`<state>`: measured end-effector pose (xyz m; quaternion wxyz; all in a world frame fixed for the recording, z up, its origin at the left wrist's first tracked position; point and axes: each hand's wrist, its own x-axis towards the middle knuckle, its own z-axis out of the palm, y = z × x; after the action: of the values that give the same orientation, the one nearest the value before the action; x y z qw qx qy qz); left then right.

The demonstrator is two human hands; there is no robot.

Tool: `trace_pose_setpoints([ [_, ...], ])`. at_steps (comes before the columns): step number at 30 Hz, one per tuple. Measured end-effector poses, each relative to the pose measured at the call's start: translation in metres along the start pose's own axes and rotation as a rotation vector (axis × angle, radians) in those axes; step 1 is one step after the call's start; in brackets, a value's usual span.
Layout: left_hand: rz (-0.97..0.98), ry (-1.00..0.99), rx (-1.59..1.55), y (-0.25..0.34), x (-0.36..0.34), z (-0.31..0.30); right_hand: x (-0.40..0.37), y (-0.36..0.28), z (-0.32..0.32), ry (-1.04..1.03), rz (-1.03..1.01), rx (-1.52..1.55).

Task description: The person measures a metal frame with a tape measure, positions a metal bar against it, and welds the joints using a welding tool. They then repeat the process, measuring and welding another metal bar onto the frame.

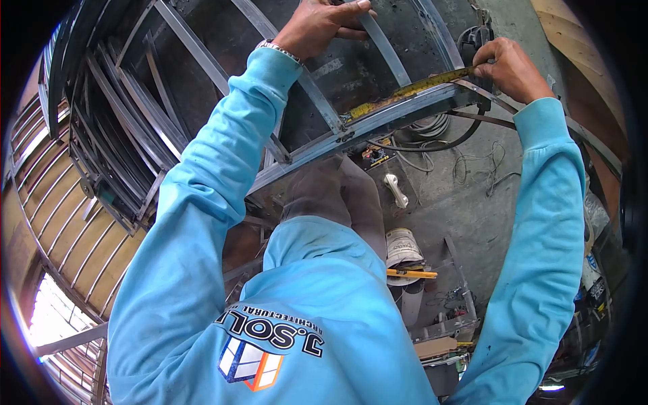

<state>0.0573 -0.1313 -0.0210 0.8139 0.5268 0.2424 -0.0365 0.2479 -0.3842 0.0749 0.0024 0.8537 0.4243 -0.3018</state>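
A welded frame of grey metal bars (297, 165) lies across the work area, just in front of my body. My left hand (316, 27) is closed around the upper end of a flat metal bar (386, 50), whose lower end meets the frame's long edge. On the right, my right hand (511, 67) pinches the end of a yellow tape measure (432, 84). The tape's blade stretches along the inner side of that edge, and its markings are too small to read. Part of the left hand's grip is cut off by the top of the view.
Curved metal bars (125, 108) are stacked at the left. Below the frame are coiled cable (432, 127), a white tool-like object (395, 191), and a white bucket (403, 246) with a yellow level-like bar (413, 274). Metal offcuts (462, 287) lie on the floor.
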Motion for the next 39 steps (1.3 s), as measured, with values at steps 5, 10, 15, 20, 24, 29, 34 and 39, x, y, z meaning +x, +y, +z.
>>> trace_pose_setpoints([
  [5, 0.018, -0.023, -0.003, -0.002, 0.001, -0.002, 0.000, 0.006, 0.002, -0.006, -0.010, 0.036],
  [10, 0.035, -0.010, -0.009, -0.001, 0.000, 0.001, -0.001, 0.012, 0.006, 0.045, -0.057, -0.002],
  [15, 0.062, 0.014, 0.024, 0.001, -0.004, 0.004, -0.001, 0.020, 0.012, 0.096, -0.072, -0.028],
  [20, 0.034, -0.044, -0.013, -0.002, 0.001, -0.001, 0.000, 0.018, 0.009, 0.031, 0.005, -0.011],
  [24, 0.039, -0.010, -0.018, -0.003, 0.000, 0.001, -0.007, 0.011, 0.014, 0.184, -0.104, -0.013],
  [29, 0.028, -0.008, -0.035, -0.004, 0.001, 0.000, -0.004, 0.004, 0.005, 0.006, 0.066, -0.004],
  [34, 0.037, -0.012, -0.021, -0.004, 0.000, -0.001, -0.006, 0.009, 0.011, 0.100, -0.050, -0.002],
  [39, 0.037, -0.026, -0.018, -0.005, 0.001, -0.002, -0.009, 0.007, 0.011, 0.151, -0.066, -0.011],
])
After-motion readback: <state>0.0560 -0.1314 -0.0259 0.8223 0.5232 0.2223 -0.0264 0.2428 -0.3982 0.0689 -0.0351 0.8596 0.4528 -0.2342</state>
